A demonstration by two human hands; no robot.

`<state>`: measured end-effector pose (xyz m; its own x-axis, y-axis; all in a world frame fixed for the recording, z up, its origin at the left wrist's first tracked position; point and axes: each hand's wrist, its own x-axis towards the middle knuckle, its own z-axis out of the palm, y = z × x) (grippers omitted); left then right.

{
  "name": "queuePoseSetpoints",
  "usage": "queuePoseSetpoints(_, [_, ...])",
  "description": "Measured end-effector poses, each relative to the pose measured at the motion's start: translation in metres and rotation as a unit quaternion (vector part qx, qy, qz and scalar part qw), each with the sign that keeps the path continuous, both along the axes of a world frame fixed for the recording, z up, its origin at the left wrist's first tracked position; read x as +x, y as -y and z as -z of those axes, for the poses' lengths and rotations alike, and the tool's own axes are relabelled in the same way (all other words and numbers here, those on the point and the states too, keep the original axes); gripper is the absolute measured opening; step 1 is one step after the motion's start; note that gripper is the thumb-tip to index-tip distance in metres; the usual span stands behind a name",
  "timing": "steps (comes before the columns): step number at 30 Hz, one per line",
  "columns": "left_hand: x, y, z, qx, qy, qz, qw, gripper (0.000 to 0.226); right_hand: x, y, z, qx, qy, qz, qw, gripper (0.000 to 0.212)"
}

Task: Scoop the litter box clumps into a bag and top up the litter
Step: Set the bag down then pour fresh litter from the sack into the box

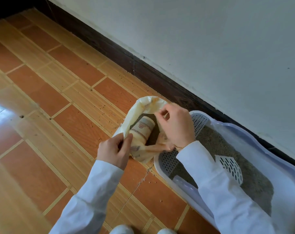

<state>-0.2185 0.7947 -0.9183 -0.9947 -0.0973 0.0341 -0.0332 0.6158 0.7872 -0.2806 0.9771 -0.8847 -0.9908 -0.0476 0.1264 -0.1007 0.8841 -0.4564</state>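
Note:
A cream sack (145,105) stands on the tiled floor with its mouth spread wide. Dark litter and a patterned cylindrical cup (144,128) lie inside it. My left hand (115,149) pinches the near-left rim of the sack. My right hand (176,126) pinches the far-right rim, just above the litter box. The white litter box (255,144) sits to the right against the wall, filled with grey-brown litter (216,146). A white slotted scoop (231,168) lies on the litter.
A white wall (211,48) with a dark skirting board (119,54) runs diagonally behind the box. Loose litter grains are scattered over the orange floor tiles (72,119) around the sack. Two white shoe tips (122,230) show at the bottom edge.

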Motion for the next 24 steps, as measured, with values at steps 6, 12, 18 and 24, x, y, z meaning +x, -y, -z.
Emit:
queuePoseSetpoints(6, [-0.006, 0.002, 0.001, 0.031, -0.011, -0.012, 0.999, 0.049, -0.013, -0.032, 0.005, 0.017, 0.134, 0.080, 0.988, 0.040])
queuePoseSetpoints(12, [-0.016, 0.007, 0.007, 0.101, -0.002, -0.027, 0.995, 0.057, -0.022, -0.031, 0.016, -0.022, 0.098, 0.040, 0.994, 0.018])
queuePoseSetpoints(18, [-0.029, 0.016, -0.002, 0.123, -0.004, -0.034, 0.992, 0.050, -0.030, -0.020, 0.007, -0.044, 0.075, 0.029, 0.996, 0.010])
queuePoseSetpoints(24, [-0.024, 0.026, -0.045, 0.118, 0.013, -0.059, 0.991, 0.041, -0.030, -0.016, -0.034, -0.014, 0.093, 0.009, 0.996, 0.006])
